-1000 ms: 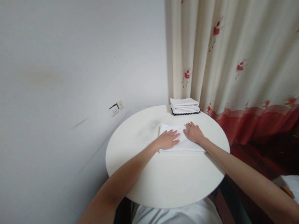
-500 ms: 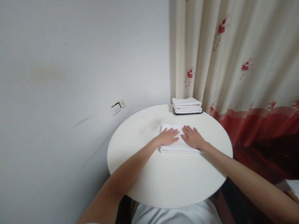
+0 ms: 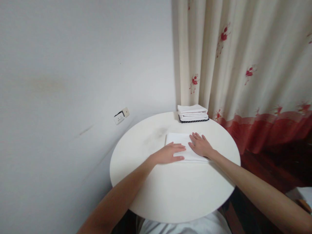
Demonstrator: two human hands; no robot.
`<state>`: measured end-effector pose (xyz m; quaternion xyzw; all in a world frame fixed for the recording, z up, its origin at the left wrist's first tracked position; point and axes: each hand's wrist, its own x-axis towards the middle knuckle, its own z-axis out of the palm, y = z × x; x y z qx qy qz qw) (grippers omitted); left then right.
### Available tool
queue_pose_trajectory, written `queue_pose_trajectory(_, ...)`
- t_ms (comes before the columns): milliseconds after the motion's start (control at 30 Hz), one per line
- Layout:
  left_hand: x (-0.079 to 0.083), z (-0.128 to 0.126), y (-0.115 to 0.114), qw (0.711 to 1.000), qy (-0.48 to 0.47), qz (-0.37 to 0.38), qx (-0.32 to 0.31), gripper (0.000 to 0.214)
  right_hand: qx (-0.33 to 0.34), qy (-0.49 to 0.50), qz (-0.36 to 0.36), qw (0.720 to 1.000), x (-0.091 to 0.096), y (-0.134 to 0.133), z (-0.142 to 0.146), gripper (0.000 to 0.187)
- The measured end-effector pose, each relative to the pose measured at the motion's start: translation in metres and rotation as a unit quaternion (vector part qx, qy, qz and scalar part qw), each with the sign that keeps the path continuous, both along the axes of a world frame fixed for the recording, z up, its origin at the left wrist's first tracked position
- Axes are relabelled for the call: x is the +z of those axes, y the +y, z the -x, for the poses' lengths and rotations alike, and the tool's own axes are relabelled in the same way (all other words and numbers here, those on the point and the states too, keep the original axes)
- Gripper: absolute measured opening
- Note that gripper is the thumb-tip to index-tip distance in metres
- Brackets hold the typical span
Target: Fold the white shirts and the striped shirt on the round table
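Observation:
A folded white cloth lies flat on the round white table. My left hand is over the cloth's near left part, fingers stretched out toward the right. On the cloth's right half rests my right hand, palm down with its fingers spread. Neither hand grips anything. Part of the cloth is hidden beneath both hands and the right wrist.
At the table's far edge sits a stack of folded white cloths, with a black-and-white dotted edge beneath it. A wall with a socket stands at the left. A flowered curtain hangs behind on the right.
My left hand has shifted toward me and a little left, to the cloth's near edge. The right hand stays on the cloth. The view has turned slightly.

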<state>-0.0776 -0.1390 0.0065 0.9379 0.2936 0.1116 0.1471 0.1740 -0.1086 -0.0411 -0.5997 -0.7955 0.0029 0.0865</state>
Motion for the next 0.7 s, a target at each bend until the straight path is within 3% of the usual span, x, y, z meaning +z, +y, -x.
queue_pose_trajectory(133,-0.008,0.010,-0.026,0.997,0.038,-0.061,0.005,0.056,0.002,0.001,-0.006,1.000,-0.001,0.000,-0.001,0.063)
queue_pose_trajectory(333,-0.023,0.028,-0.029,0.993,0.029,-0.107,0.049,0.079,0.003,-0.003,-0.008,1.000,-0.004,0.000,-0.001,0.063)
queue_pose_trajectory(467,-0.030,0.030,-0.032,0.989,0.052,-0.135,0.041,0.082,0.000,-0.003,-0.015,1.000,-0.006,0.000,0.000,0.062)
queue_pose_trajectory(700,-0.030,0.028,-0.035,0.981,0.082,-0.172,0.044,0.084,-0.006,0.014,-0.077,0.997,0.017,-0.024,0.013,0.053)
